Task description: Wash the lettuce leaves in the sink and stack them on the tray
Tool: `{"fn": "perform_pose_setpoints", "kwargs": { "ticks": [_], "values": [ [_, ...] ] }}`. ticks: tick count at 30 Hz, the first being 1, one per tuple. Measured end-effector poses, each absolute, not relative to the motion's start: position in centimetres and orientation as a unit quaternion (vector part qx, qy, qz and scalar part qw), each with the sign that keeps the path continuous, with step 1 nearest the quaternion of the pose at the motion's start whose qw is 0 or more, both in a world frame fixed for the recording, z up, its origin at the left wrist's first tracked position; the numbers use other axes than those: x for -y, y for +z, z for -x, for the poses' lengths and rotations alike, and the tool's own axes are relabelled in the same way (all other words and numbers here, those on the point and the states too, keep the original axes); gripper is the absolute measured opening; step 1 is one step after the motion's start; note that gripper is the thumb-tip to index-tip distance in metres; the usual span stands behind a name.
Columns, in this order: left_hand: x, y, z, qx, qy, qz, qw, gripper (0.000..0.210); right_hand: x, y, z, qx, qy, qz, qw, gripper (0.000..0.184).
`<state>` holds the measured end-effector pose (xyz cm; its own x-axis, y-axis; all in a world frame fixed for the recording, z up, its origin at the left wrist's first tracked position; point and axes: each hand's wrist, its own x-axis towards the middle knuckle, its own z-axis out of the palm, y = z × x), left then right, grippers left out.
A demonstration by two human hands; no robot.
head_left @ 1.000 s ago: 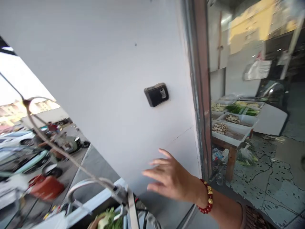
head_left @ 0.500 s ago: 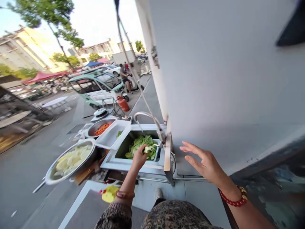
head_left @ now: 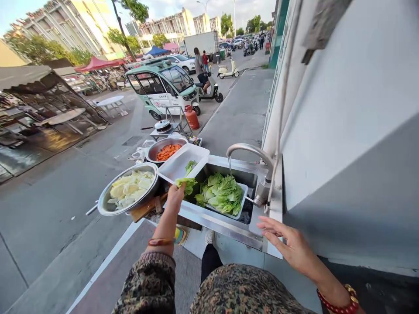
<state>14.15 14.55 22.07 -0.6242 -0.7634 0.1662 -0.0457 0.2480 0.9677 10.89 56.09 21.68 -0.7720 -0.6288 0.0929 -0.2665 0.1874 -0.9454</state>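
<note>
My left hand (head_left: 176,196) is closed around a green lettuce leaf (head_left: 187,184) at the near edge of a white plastic tray (head_left: 173,165). Another bit of lettuce (head_left: 190,166) lies inside that tray. To the right, a heap of wet lettuce (head_left: 222,194) fills a white basin (head_left: 242,205) standing in the metal sink (head_left: 209,212). Water runs onto the heap from a curved faucet (head_left: 252,150). My right hand (head_left: 286,240) hovers by the sink's near right corner, fingers stretched out, holding nothing.
Left of the tray stand a bowl of pale sliced vegetables (head_left: 131,189) and a bowl of orange carrot pieces (head_left: 167,151). Beyond are a lidded pan (head_left: 163,125) on a stand and a red gas cylinder (head_left: 191,117). A white wall (head_left: 353,131) rises close on the right.
My left hand has moved left from over the sink to the white tray, carrying the lettuce leaf. The view has turned left. My right hand stays open near the sink corner.
</note>
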Motion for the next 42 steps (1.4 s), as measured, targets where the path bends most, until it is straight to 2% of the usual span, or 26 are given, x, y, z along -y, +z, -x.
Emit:
{"fn": "perform_pose_setpoints", "kwargs": {
  "ticks": [3, 6, 10, 13, 17, 21, 23, 26, 29, 32, 37, 39, 42],
  "values": [
    [-6.9, 24.1, -11.3, 0.792, -0.42, -0.299, 0.329, 0.037, -51.1, 21.0, -10.2, -0.762, -0.568, 0.25, 0.187, 0.042],
    [-0.1, 26.1, -7.2, 0.914, -0.224, -0.244, 0.235, 0.019, -45.3, 19.9, -9.6, -0.759, -0.588, 0.183, 0.213, 0.043],
    [6.1, 26.9, -0.8, 0.992, -0.002, -0.056, 0.116, 0.027, -37.8, 17.0, -9.3, -0.74, -0.625, 0.094, 0.23, 0.045],
    [8.6, 25.0, 3.6, 0.996, 0.04, 0.063, 0.044, 0.034, -33.2, 13.7, -8.8, -0.733, -0.632, 0.053, 0.247, 0.046],
    [9.6, 20.6, 7.2, 0.992, -0.033, 0.112, -0.054, 0.045, -28.7, 9.0, -5.9, -0.759, -0.6, 0.012, 0.253, 0.037],
    [9.1, 18.3, 7.1, 0.986, -0.149, 0.064, -0.032, 0.042, -24.9, 6.4, -0.1, -0.837, -0.503, 0.009, 0.214, 0.031],
    [8.5, 18.5, 5.8, 0.965, -0.262, 0.016, -0.015, 0.035, -23.0, 5.9, 2.8, -0.876, -0.44, 0.006, 0.2, 0.037],
    [6.5, 20.0, 2.9, 0.892, -0.451, -0.037, -0.009, 0.044, -20.4, 5.2, 5.8, -0.904, -0.39, 0.018, 0.171, 0.044],
    [3.3, 21.4, 0.1, 0.822, -0.561, -0.07, -0.07, 0.049, -19.1, 3.8, 7.2, -0.901, -0.403, 0.018, 0.163, 0.035],
    [-0.2, 21.1, -1.3, 0.763, -0.623, -0.1, -0.14, 0.045, -20.1, 1.9, 7.6, -0.891, -0.423, -0.008, 0.165, 0.025],
    [-4.2, 16.6, 0.1, 0.696, -0.667, -0.127, -0.233, 0.04, -23.6, 0.0, 6.9, -0.88, -0.441, -0.075, 0.161, 0.037],
    [-5.0, 14.3, 1.1, 0.688, -0.668, -0.155, -0.239, 0.042, -23.5, -0.1, 6.5, -0.878, -0.449, -0.049, 0.156, 0.04],
    [-5.5, 11.5, 1.8, 0.694, -0.653, -0.201, -0.226, 0.045, -21.5, 0.0, 6.7, -0.879, -0.449, 0.013, 0.161, 0.057]
  ]
}}
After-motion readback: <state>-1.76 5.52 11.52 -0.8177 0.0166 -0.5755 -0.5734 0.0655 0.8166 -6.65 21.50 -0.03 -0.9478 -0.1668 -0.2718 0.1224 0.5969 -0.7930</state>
